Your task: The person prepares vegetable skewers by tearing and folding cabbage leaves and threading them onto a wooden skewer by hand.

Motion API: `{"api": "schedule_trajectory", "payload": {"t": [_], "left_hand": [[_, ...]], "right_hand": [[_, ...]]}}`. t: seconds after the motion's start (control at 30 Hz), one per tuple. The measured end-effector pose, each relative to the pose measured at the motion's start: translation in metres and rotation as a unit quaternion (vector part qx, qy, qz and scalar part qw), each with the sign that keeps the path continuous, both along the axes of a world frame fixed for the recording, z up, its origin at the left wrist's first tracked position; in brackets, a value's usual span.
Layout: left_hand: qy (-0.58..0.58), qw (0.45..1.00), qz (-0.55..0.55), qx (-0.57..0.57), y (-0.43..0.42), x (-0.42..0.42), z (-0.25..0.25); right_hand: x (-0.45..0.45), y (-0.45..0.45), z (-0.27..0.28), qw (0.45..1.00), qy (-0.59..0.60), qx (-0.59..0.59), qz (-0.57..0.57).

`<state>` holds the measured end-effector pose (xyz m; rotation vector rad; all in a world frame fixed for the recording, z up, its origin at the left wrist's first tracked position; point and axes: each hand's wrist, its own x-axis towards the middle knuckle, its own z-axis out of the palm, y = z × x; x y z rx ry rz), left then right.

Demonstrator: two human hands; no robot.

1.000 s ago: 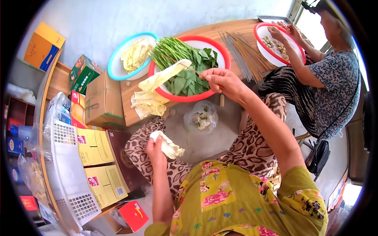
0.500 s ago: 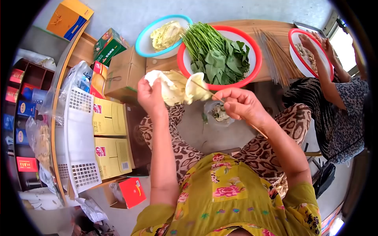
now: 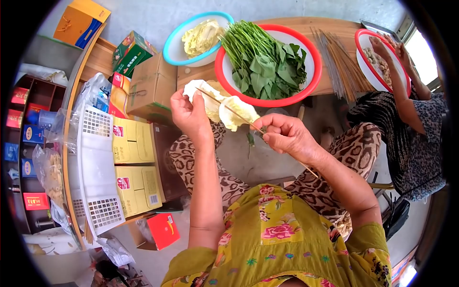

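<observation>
My left hand (image 3: 192, 117) pinches the white stem end of a pale cabbage leaf (image 3: 237, 113). A thin wooden skewer (image 3: 308, 168) runs through the leaf, its tip showing near my left fingers. My right hand (image 3: 289, 135) is closed around the skewer just past the leaf's lower right edge, and the back end sticks out below that hand. Just beyond my hands stands a red-rimmed basin (image 3: 315, 76) holding leafy green vegetables (image 3: 265, 64). A blue-rimmed basin (image 3: 168, 45) with more cabbage leaves (image 3: 202, 38) is at its left.
Many loose skewers (image 3: 342, 64) lie on the wooden table (image 3: 287, 21) to the right. A person (image 3: 406, 119) there reaches over another red-rimmed basin (image 3: 362, 57). Cardboard boxes (image 3: 155, 83) and a white plastic basket (image 3: 98, 162) stand at my left.
The skewer's tip has come through toward my left hand, and the leaf now lies along it. My right hand has shifted slightly left and down.
</observation>
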<state>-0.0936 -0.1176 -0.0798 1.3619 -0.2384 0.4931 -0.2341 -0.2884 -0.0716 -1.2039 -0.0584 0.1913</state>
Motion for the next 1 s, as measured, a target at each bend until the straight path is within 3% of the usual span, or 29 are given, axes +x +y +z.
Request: {"api": "schedule_trajectory", "payload": {"t": [1.0], "left_hand": [[0.015,0.999,-0.005,0.030,-0.004,-0.008,-0.012]], "right_hand": [[0.005,0.006,-0.013,1.000,0.009,-0.017,-0.006]]}}
